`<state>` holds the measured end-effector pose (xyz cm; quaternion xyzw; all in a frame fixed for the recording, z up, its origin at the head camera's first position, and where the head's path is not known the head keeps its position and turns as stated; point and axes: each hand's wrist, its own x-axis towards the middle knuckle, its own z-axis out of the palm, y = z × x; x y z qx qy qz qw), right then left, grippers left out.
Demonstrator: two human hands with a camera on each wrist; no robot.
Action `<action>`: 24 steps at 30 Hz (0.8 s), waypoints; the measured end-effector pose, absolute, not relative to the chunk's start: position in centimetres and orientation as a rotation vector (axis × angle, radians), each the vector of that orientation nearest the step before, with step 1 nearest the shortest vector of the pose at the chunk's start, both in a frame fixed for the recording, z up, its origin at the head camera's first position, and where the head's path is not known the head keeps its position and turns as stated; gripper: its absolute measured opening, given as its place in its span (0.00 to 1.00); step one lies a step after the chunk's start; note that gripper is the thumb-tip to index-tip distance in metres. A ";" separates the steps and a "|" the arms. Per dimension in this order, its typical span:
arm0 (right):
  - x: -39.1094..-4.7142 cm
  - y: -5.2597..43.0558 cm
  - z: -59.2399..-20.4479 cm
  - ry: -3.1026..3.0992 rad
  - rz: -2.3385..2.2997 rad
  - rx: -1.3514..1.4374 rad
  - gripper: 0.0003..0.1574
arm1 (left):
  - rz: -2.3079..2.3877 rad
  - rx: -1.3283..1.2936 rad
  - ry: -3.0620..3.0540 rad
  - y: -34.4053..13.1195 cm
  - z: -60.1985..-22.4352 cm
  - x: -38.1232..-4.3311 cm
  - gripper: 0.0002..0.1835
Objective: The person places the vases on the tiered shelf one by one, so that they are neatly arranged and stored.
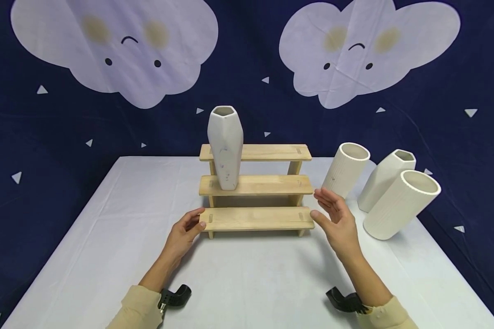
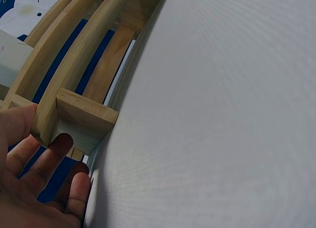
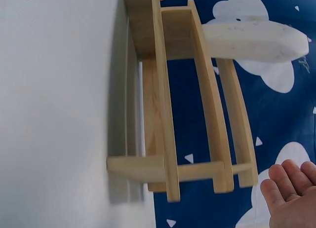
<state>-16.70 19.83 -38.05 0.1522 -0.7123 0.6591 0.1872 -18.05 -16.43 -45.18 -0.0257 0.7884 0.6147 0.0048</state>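
Note:
A three-tier wooden stand (image 1: 259, 218) is on the table. My left hand (image 1: 182, 238) pinches the left end of its lowest board, with the thumb on top and fingertips (image 2: 61, 144) below the board's edge. Beside the right end, my right hand (image 1: 340, 228) is raised with its fingers extended and holds nothing; in the right wrist view its fingers (image 3: 286, 181) appear apart from the stand. A tall white faceted vase (image 1: 226, 151) with small purplish marks stands upright on the left part of the middle board.
At the right of the table stand a ribbed white cylindrical vase (image 1: 345, 169), a white faceted vase (image 1: 386, 180) and another white cylindrical vase (image 1: 401, 205). A dark blue cloth with clouds (image 1: 255, 45) hangs behind the white-covered table (image 1: 255, 283).

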 end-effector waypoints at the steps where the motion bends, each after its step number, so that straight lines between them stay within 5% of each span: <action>1: -16.6 20.0 -38.1 -1.996 1.862 0.418 0.36 | 1.919 -0.080 2.477 -16.4 -45.2 -18.0 0.24; 24: -13.4 25.3 -38.1 -1.909 1.840 0.139 0.36 | 1.913 -0.102 2.467 -16.4 -45.4 -18.1 0.23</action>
